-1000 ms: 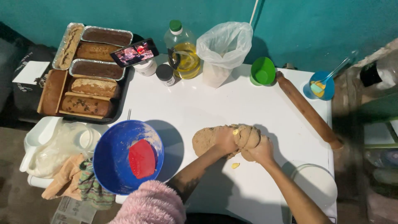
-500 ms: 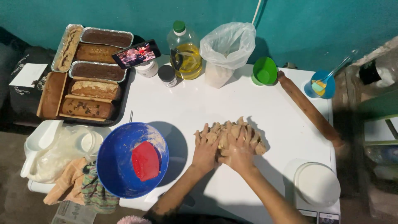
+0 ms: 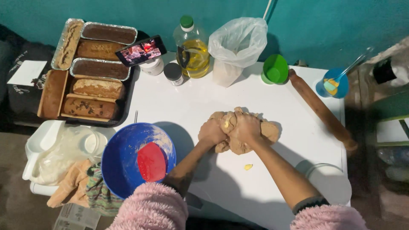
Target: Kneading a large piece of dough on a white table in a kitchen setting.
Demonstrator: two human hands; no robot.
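A lump of brown dough (image 3: 269, 130) lies on the white table (image 3: 272, 102), near its middle. My left hand (image 3: 211, 131) presses into the dough's left side, fingers curled into it. My right hand (image 3: 244, 127) lies over the top of the dough, right beside the left hand, and covers most of it. A small yellow bit (image 3: 248, 167) sits on the table just in front of the dough. Both sleeves are pink and fluffy.
A blue bowl (image 3: 123, 153) holding a red scraper (image 3: 151, 162) is at front left. A wooden rolling pin (image 3: 321, 108) lies at right. At the back stand an oil bottle (image 3: 192, 51), a plastic bag (image 3: 236, 47) and a green cup (image 3: 275, 69). Loaf tins (image 3: 91, 68) sit far left.
Both hands came together over the dough and pushed it from a flatter sheet into a thicker lump. The camera has shifted slightly.
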